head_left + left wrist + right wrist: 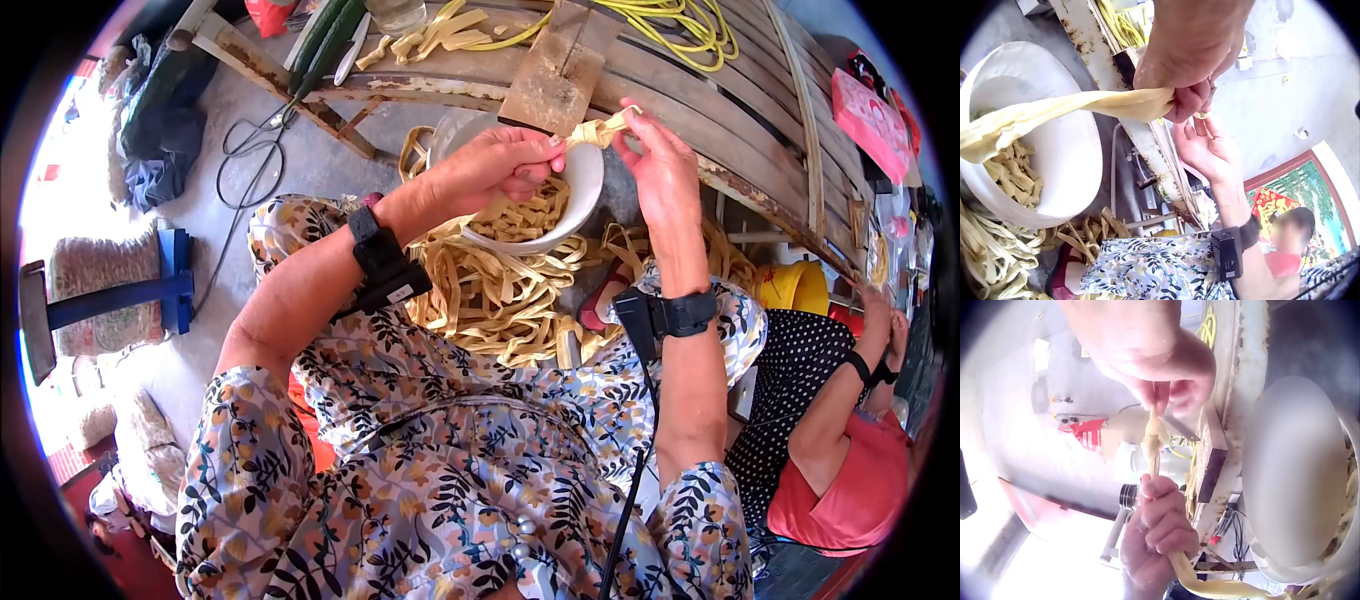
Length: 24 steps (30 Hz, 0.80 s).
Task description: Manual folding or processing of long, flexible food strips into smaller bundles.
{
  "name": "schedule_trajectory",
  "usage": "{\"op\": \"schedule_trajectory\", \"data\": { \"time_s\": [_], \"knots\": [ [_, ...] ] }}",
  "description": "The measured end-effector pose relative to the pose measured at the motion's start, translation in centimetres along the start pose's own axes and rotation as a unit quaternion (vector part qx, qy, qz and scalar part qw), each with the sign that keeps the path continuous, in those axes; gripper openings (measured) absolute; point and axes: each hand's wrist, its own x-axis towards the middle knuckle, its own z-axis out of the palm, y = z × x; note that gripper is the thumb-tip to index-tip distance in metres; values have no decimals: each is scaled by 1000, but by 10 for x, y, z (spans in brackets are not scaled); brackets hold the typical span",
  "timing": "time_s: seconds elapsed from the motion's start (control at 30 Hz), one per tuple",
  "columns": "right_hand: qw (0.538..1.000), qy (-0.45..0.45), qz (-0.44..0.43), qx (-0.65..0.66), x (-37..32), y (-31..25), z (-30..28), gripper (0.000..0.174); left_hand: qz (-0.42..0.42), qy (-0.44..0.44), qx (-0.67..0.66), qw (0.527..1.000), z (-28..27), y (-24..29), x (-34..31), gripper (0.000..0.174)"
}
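Note:
A long, pale yellow, soft strip runs between my two hands, with a bunched knot near one end. My left hand grips the strip just beside the knot, fingers curled round it, and its long tail hangs down past the white tub. Thumb and fingers of my right hand pinch the short tip on the knot's other side. Both hands are raised over the tub's far rim, close to the bench edge. Inside the tub lie many short yellow pieces.
A heap of long strips covers the floor by my feet. On the slatted bench are a wooden block, yellow cord, long green vegetables and cut pieces. Another person sits at right beside a yellow bucket.

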Motion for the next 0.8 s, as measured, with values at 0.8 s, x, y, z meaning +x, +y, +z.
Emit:
{"op": "schedule_trajectory", "data": {
  "time_s": [0.8],
  "knots": [
    [986,-87,39,-134,-6,4,12,22,-23,15,52,998,-11,14,-7,25]
  ]
}}
